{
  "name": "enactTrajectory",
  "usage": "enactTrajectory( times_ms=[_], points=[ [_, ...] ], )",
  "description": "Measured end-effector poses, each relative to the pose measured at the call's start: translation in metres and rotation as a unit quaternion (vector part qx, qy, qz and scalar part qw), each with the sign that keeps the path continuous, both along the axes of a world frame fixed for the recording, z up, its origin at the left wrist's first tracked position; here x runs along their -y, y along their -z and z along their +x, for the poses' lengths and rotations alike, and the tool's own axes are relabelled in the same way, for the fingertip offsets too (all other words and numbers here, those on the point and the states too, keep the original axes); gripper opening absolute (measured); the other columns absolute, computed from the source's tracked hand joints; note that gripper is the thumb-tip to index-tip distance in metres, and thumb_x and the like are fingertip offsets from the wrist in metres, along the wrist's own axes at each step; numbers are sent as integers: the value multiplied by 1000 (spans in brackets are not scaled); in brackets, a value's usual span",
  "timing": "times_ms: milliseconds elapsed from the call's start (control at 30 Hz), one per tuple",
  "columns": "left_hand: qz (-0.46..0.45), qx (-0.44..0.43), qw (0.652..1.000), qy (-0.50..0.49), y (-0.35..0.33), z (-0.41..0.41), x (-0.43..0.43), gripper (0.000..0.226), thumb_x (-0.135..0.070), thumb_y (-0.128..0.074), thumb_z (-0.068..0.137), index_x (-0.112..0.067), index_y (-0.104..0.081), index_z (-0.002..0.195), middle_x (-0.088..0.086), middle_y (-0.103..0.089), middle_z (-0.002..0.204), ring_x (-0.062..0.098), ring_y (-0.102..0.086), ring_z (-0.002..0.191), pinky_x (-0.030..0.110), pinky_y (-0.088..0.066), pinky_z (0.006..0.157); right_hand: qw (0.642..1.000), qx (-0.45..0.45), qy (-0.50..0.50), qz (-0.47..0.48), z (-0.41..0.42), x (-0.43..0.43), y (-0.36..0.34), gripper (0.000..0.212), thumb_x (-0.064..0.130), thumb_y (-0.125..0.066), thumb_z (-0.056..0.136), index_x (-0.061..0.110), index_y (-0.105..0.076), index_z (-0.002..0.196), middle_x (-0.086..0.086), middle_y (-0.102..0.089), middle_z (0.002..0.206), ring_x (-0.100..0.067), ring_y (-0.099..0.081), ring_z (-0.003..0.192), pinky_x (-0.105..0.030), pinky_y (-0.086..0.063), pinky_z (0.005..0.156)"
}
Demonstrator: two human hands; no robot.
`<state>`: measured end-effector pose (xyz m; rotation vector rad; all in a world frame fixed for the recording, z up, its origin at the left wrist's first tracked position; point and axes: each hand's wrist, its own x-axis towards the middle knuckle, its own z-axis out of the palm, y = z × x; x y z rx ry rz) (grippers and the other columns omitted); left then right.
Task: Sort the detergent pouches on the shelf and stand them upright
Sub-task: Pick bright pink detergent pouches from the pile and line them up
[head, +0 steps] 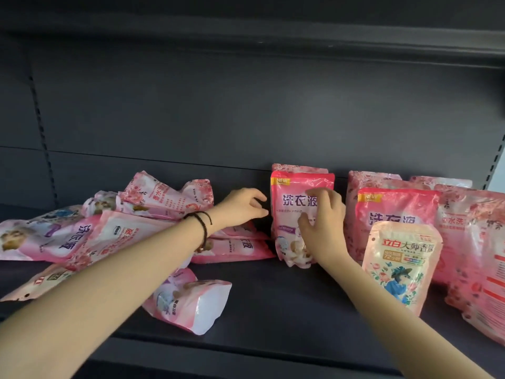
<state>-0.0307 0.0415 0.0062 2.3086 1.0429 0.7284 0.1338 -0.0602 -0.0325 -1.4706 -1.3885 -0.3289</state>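
Note:
A pink detergent pouch (289, 203) stands upright at the middle of the dark shelf (273, 310), with another pouch (297, 168) right behind it. My right hand (322, 222) rests on its front face with fingers spread and lightly curved. My left hand (243, 207) hovers just off the pouch's left edge, fingers loosely curled and holding nothing. Several pink pouches (109, 228) lie in a flat heap at the left, under my left forearm. One more pouch (191, 299) lies on its side near the shelf's front.
Right of the middle, more pink pouches (396, 206) stand in rows, with a smaller peach pouch (401, 263) leaning in front and tall ones (478, 242) at the far right. The shelf's back panel (246, 119) rises behind, and an upper shelf (246, 36) hangs overhead.

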Motion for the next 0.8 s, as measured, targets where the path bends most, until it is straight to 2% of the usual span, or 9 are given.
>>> enactTrajectory(
  times_ms=[67,133,233,300,400,533,633,700,800],
  points=[
    [59,-87,994,26,-7,-22,8,33,-33,-64,89,-24,-60,121,-3,-68,110,9,-63,95,27,-51,85,993,102,-23,-60,-3,2,-10,31,4,-57,85,11,-56,115,-5,-50,123,-24,-52,105,-31,-46,79],
    [137,-192,971,28,-14,-44,17,28,-38,-60,90,-29,-62,117,-9,-68,103,8,-62,90,34,-54,81,972,181,-46,-141,-8,1,-19,24,11,-55,88,14,-60,111,-2,-55,115,-25,-59,94,-39,-53,69],
    [259,-321,911,2,-21,-72,23,26,-44,-54,90,-33,-62,112,-14,-65,90,4,-53,74,28,-46,62,929,289,-65,-221,-21,-10,-28,27,24,-54,90,21,-57,117,0,-58,116,-22,-61,96,-37,-54,71],
    [312,-350,883,-12,-22,-89,20,24,-42,-53,89,-32,-63,108,-10,-64,87,8,-47,68,26,-37,57,904,351,-71,-233,-32,-21,-29,29,28,-53,91,25,-53,120,3,-57,117,-19,-60,95,-30,-50,66],
    [343,-375,861,-31,-22,-115,5,21,-41,-53,89,-27,-63,101,-4,-65,93,16,-54,78,29,-43,67,879,415,-69,-225,-52,-41,-25,26,28,-52,91,26,-51,117,3,-55,113,-19,-58,96,-28,-42,61],
    [368,-390,842,-49,-22,-146,-28,28,-44,-48,91,-22,-62,99,-3,-63,90,18,-60,87,32,-47,73,854,459,-67,-234,-78,-72,-20,30,29,-53,90,22,-50,118,-1,-55,111,-23,-56,100,-33,-46,68],
    [348,-375,858,-49,-23,-158,-54,34,-54,-44,92,-28,-62,107,-6,-64,97,16,-60,91,35,-48,78,856,445,-72,-254,-96,-94,-11,38,42,-58,88,25,-50,120,1,-56,112,-22,-57,101,-34,-49,73],
    [281,-328,900,-46,-22,-161,-67,37,-59,-45,91,-35,-60,114,-9,-63,109,15,-60,97,37,-50,81,859,435,-74,-259,-108,-107,-1,41,46,-60,86,25,-51,121,2,-58,111,-22,-57,100,-35,-50,75],
    [191,-254,948,-37,-16,-161,-84,33,-58,-50,89,-39,-59,115,-10,-62,116,14,-60,100,37,-51,84,885,399,-75,-226,-122,-123,15,19,27,-57,85,19,-55,102,1,-62,97,-23,-61,89,-29,-42,66]
  ],
)
